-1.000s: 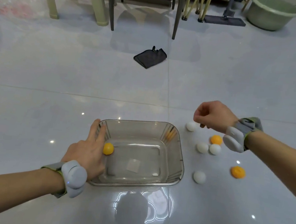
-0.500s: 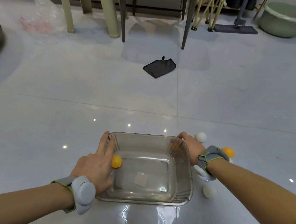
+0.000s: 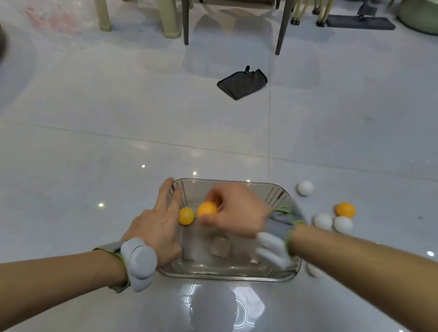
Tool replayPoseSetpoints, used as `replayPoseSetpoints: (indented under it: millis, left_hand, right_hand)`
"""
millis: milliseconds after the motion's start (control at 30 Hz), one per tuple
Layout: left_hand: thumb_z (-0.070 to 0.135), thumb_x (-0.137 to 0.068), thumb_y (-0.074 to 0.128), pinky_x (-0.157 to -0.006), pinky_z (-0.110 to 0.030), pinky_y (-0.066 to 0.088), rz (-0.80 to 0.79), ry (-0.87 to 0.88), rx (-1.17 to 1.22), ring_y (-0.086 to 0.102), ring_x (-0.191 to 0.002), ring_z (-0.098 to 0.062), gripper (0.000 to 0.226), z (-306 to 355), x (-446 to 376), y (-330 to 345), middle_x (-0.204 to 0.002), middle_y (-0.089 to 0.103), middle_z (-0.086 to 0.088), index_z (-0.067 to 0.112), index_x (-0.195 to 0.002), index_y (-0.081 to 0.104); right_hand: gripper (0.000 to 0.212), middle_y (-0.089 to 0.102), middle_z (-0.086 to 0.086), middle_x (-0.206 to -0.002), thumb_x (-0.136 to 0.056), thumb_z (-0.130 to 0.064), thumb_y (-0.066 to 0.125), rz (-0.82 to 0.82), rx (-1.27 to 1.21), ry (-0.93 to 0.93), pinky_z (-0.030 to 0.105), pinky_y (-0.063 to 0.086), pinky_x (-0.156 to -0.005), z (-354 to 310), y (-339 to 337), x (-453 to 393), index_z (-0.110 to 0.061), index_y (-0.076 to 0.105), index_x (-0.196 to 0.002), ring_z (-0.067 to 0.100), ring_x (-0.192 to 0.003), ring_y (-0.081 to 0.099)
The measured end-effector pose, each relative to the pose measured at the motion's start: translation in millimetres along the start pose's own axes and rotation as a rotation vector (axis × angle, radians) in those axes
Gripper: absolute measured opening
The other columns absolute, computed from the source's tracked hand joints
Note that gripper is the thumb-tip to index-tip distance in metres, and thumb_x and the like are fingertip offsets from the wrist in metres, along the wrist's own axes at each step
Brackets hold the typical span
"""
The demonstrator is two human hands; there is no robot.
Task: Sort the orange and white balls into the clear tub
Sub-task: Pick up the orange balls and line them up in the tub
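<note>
Pinching orange ball, right grip

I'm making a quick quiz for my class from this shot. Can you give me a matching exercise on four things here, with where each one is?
1. left hand
2. right hand
3. dark cloth
4. green basin

a. far right corner of the floor
b. over the clear tub, pinching an orange ball
c. on the tub's left rim
d. on the floor beyond the tub, near the chair legs

Pairs: 1-c, 2-b, 3-d, 4-a

Left hand lies flat, fingers stretched forward, palm down. Right hand reaches across from the right, fingertips pinched together, motion-blurred.
</note>
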State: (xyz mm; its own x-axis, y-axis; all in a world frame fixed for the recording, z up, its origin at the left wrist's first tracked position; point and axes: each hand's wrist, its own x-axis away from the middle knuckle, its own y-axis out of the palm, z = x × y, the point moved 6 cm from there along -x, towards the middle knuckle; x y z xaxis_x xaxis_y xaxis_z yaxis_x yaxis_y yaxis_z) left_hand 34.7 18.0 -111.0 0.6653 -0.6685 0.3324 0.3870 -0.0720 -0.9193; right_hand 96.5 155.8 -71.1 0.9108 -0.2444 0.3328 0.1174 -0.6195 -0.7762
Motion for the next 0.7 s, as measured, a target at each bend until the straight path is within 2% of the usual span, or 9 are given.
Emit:
replayPoseSetpoints:
  millis: [67,100,133,167,233,333,433,500,700]
  left_hand:
    - [0.022,-0.073,0.056,-0.054,-0.032,0.035,0.003,0.008,0.008,0.042,-0.057,-0.031,0.096,-1,0,0,-0.158,-0.019,0.000,0.021,-0.149,-0.003]
    - [0.024,-0.075,0.057,-0.055,-0.032,0.035,0.004,0.014,0.018,0.042,-0.058,-0.031,0.095,1,0,0,-0.158,-0.019,0.000,0.021,-0.149,-0.002]
    - [0.025,-0.076,0.057,-0.056,-0.032,0.035,0.003,0.016,0.031,0.042,-0.059,-0.030,0.094,1,1,0,-0.158,-0.019,0.001,0.022,-0.149,-0.002]
    - [0.026,-0.077,0.057,-0.057,-0.032,0.035,0.001,0.015,0.045,0.042,-0.059,-0.030,0.094,0,1,0,-0.158,-0.019,0.002,0.022,-0.149,-0.003]
    - [0.026,-0.078,0.057,-0.057,-0.032,0.034,-0.008,0.010,0.065,0.041,-0.058,-0.028,0.094,0,2,1,-0.157,-0.020,0.004,0.023,-0.149,-0.004]
    - [0.019,-0.076,0.056,-0.055,-0.032,0.034,-0.018,0.002,0.083,0.040,-0.054,-0.025,0.093,-1,1,2,-0.156,-0.022,0.006,0.024,-0.148,-0.003]
    - [0.014,-0.071,0.054,-0.049,-0.031,0.027,-0.023,0.002,0.093,0.033,-0.048,-0.018,0.096,-1,-1,4,-0.155,-0.022,0.008,0.025,-0.148,-0.002]
    - [0.014,-0.069,0.055,-0.045,-0.031,0.022,-0.023,0.007,0.103,0.033,-0.047,-0.015,0.098,0,-1,6,-0.154,-0.021,0.010,0.025,-0.148,-0.002]
    - [0.014,-0.068,0.057,-0.041,-0.024,0.019,-0.006,0.022,0.118,0.034,-0.047,-0.011,0.098,1,-4,9,-0.153,-0.019,0.013,0.026,-0.148,0.001]
  right_hand:
    - [0.032,0.074,0.014,-0.094,-0.077,-0.032,0.070,-0.066,-0.046,0.158,0.028,0.054,-0.071,3,45,-14,-0.008,0.072,-0.097,0.029,-0.098,0.070]
    - [0.027,0.071,0.015,-0.078,-0.076,-0.029,0.069,-0.088,-0.063,0.214,0.027,0.052,-0.061,8,63,-19,-0.004,0.072,-0.086,0.031,-0.094,0.071]
    - [0.024,0.061,0.010,-0.061,-0.074,-0.026,0.069,-0.106,-0.074,0.255,0.024,0.047,-0.052,12,79,-25,-0.003,0.066,-0.072,0.031,-0.088,0.072]
    - [0.029,0.048,0.004,-0.053,-0.073,-0.026,0.070,-0.110,-0.075,0.297,0.023,0.041,-0.049,15,91,-32,-0.006,0.053,-0.060,0.029,-0.084,0.071]
    - [0.044,0.034,-0.002,-0.056,-0.075,-0.028,0.070,-0.110,-0.052,0.378,0.023,0.037,-0.053,22,109,-43,-0.014,0.030,-0.060,0.023,-0.092,0.068]
    - [0.043,0.028,-0.002,-0.064,-0.078,-0.031,0.066,-0.086,-0.097,0.447,0.022,0.033,-0.055,28,121,-55,-0.017,0.026,-0.073,0.020,-0.106,0.064]
    - [0.037,0.045,0.000,-0.069,-0.074,-0.032,0.068,-0.057,-0.155,0.417,0.027,0.039,-0.060,34,122,-59,-0.014,0.039,-0.086,0.025,-0.090,0.066]
    - [0.034,0.054,0.002,-0.076,-0.072,-0.035,0.070,-0.075,-0.219,0.380,0.029,0.042,-0.062,34,122,-58,-0.016,0.043,-0.081,0.024,-0.078,0.059]
    - [0.035,0.056,-0.004,-0.065,-0.055,-0.045,0.066,-0.088,-0.191,0.372,0.026,0.046,-0.055,40,127,-62,-0.022,0.048,-0.075,0.014,-0.058,0.056]
